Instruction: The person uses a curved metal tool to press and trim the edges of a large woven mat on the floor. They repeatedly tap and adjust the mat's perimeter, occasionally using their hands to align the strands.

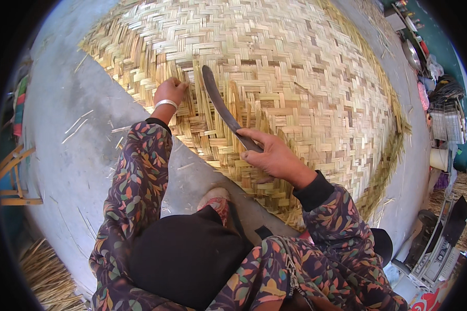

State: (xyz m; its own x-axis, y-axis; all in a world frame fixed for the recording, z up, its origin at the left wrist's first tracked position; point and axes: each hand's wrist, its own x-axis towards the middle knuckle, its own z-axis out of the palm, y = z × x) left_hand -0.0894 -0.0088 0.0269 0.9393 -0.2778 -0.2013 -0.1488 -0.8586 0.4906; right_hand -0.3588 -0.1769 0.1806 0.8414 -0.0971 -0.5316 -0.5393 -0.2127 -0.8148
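Note:
A large woven mat [316,98] of pale, flat plant strips lies on the floor before me, its near edge running slantwise past my hands. In my right hand [270,154] is a dark curved blade [220,101], like a sickle blade, gripped at its near end and pointing up and to the left over the weave. My left hand [171,93] is at the mat's left edge, fingers curled together beside some loose upright strips [202,98]. Whether a strip sits between those fingertips is too hard to make out. A bracelet circles the left wrist.
Grey concrete floor [78,140] with scattered strip scraps surrounds the mat. A wooden stool or frame [16,173] stands at far left, above a heap of stalks [52,274]. Along the right are shelves with household goods [412,54] and a metal-framed item [436,254].

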